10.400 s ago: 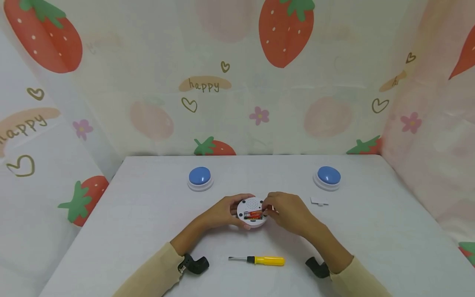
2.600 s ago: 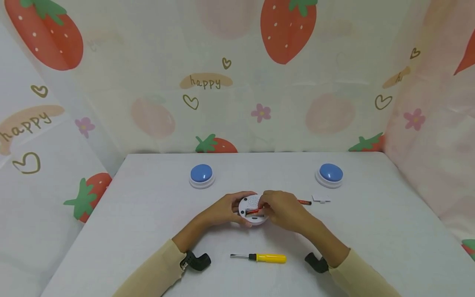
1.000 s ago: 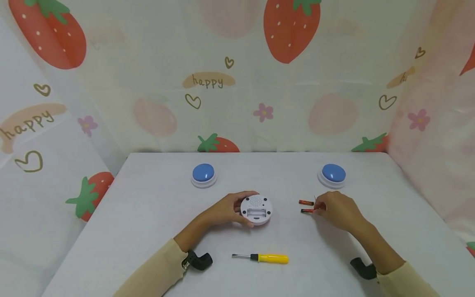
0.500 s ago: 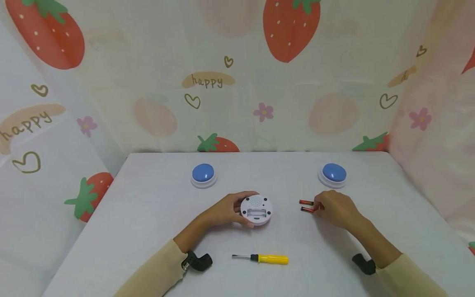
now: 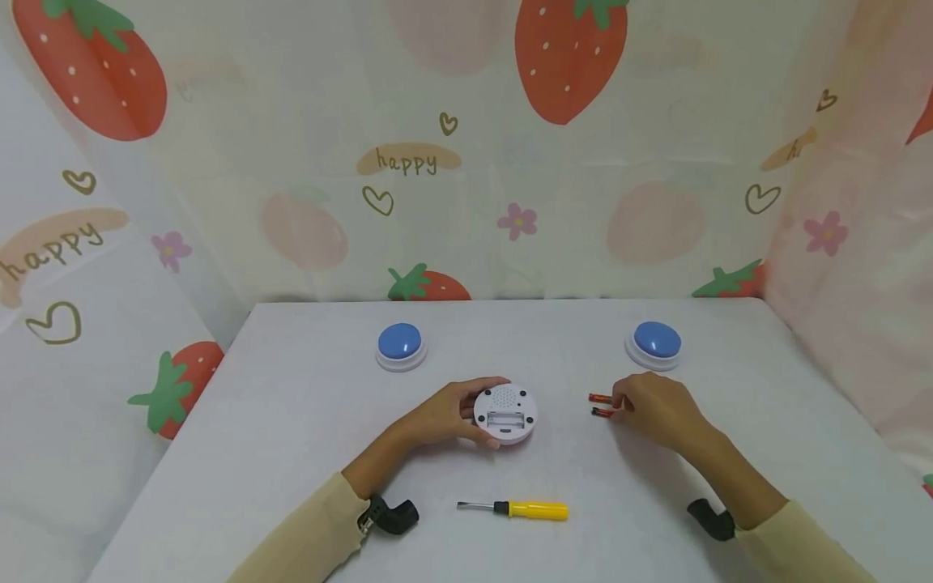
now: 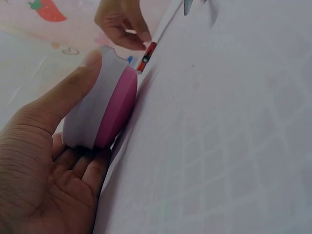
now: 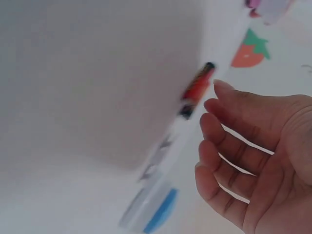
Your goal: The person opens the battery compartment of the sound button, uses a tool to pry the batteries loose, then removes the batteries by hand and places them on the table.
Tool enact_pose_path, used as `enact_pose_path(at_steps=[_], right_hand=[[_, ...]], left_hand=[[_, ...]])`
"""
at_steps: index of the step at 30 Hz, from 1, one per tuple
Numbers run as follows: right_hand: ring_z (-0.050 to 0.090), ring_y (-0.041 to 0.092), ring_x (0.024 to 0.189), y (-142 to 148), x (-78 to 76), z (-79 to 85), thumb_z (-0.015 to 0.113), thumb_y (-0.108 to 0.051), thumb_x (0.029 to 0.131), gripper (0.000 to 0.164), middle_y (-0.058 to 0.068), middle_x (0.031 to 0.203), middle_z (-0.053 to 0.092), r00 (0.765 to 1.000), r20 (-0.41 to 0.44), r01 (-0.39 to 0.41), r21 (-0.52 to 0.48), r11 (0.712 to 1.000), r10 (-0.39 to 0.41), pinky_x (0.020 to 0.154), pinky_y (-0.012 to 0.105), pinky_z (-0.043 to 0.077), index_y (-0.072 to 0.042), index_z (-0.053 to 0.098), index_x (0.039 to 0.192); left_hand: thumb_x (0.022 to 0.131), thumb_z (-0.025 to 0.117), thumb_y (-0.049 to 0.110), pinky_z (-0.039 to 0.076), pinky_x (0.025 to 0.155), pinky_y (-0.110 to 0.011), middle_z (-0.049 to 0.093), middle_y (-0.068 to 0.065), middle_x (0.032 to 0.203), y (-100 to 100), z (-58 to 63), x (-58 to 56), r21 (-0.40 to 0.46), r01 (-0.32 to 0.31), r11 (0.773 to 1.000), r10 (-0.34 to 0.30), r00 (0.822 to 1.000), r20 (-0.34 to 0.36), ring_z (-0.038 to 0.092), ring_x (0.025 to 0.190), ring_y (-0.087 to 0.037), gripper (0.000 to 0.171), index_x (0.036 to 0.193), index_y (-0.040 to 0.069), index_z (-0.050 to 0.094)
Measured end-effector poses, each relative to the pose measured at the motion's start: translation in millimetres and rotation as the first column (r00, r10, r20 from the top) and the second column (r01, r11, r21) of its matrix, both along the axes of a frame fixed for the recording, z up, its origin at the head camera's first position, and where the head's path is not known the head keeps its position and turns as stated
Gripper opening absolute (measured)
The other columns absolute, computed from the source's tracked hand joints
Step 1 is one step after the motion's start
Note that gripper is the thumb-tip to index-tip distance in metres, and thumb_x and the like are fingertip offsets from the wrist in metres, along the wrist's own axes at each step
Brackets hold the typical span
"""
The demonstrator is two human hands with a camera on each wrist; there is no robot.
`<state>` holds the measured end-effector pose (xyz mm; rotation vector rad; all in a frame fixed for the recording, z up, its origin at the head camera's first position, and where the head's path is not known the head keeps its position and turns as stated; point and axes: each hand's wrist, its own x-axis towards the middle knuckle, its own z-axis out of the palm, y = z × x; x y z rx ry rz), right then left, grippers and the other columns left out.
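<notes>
- Unit (image 5: 504,407), round, white above and pink below, sits at mid-table in the left hand (image 5: 440,417); we find its perforated face turned up.
- Compartment (image 5: 505,420) set in that face, on the 6 o'clock side of the perforations: we record it uncovered, its pale interior exposed.
- Batteries: we count two red ones outside the compartment, the far battery (image 5: 600,398) and the near battery (image 5: 601,413), side by side on the table (image 5: 321,421) at the unit's 3 o'clock.
- Left hand clamped on the unit's rim from 9 o'clock: thumb at about 7, fingers reaching round toward 12; forearm enters from 7 o'clock.
- Right hand (image 5: 656,407) at 3 o'clock, just past the batteries, fingers loosely bent, thumb and forefinger slightly apart; we cannot tell whether their tips touch a battery. Forearm enters from 4 o'clock.
- Screwdriver (image 5: 539,510), yellow-handled, lies at the unit's 6 o'clock, blade toward 9.
- Blue-topped buttons: we note one (image 5: 399,342) at 10 o'clock, another (image 5: 658,340) at 2.
</notes>
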<state>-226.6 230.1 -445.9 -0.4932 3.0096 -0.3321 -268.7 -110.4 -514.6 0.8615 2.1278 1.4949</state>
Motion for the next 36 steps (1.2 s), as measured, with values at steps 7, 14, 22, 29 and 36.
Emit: enact_pose_path(at_steps=[7,14,22,29,36], right_hand=[[0.063,0.018,0.084,-29,10.4,10.4,0.086,-0.018,0.083,0.036,0.001,0.094,0.071,0.998,-0.034,-0.051,-0.097,0.994,0.048,0.071,0.033,0.057,-0.009,0.073,0.115],[0.065,0.025,0.104,-62,14.4,8.2,0.088,-0.029,0.08,0.078,0.007,0.12,0.069,0.994,0.06,-0.079,-0.182,0.98,0.091,0.08,0.038,0.06,-0.011,0.053,0.147],[0.065,0.024,0.105,-83,15.1,0.6,0.089,-0.028,0.079,0.094,0.012,0.126,0.066,0.991,0.054,-0.108,-0.218,0.97,0.122,0.085,0.039,0.06,-0.008,0.039,0.156],[0.065,0.019,0.1,-84,12.3,-6.3,0.087,-0.022,0.082,0.085,0.013,0.127,0.066,0.985,0.07,-0.129,-0.309,0.942,0.158,0.085,0.031,0.059,0.001,0.044,0.151],[0.068,0.019,0.098,-85,0.8,-6.1,0.087,-0.018,0.081,0.077,0.015,0.125,0.068,0.98,0.08,-0.137,-0.389,0.911,0.181,0.08,0.028,0.06,0.004,0.05,0.146]], left_hand=[[0.076,0.092,0.017,0.046,0.106,-0.024,0.048,0.001,0.153,2,-0.1,1.9,-0.013,0.011,1.0,-0.011,1.0,-0.016,0.054,0.129,-0.014,0.096,0.157,0.02,0.041],[0.077,0.09,0.015,0.045,0.108,-0.026,0.046,-0.001,0.155,3,0.4,2.1,0.002,0.021,1.0,-0.021,0.999,0.026,0.052,0.134,-0.016,0.096,0.158,0.017,0.038],[0.081,0.084,0.002,0.047,0.107,-0.03,0.041,-0.013,0.158,5,-1.4,2.3,0.089,0.027,0.996,-0.038,0.992,0.118,0.05,0.138,-0.025,0.093,0.158,0.008,0.033],[0.082,0.083,0.001,0.048,0.105,-0.03,0.046,-0.011,0.155,3,-3.6,1.9,0.107,0.019,0.994,-0.03,0.994,0.103,0.05,0.138,-0.024,0.088,0.157,0.009,0.037],[0.083,0.084,0.006,0.048,0.105,-0.03,0.05,-0.006,0.152,-1,3.7,-1.6,0.097,-0.019,0.995,0.012,0.997,0.072,0.051,0.137,-0.02,0.084,0.155,0.012,0.04]])
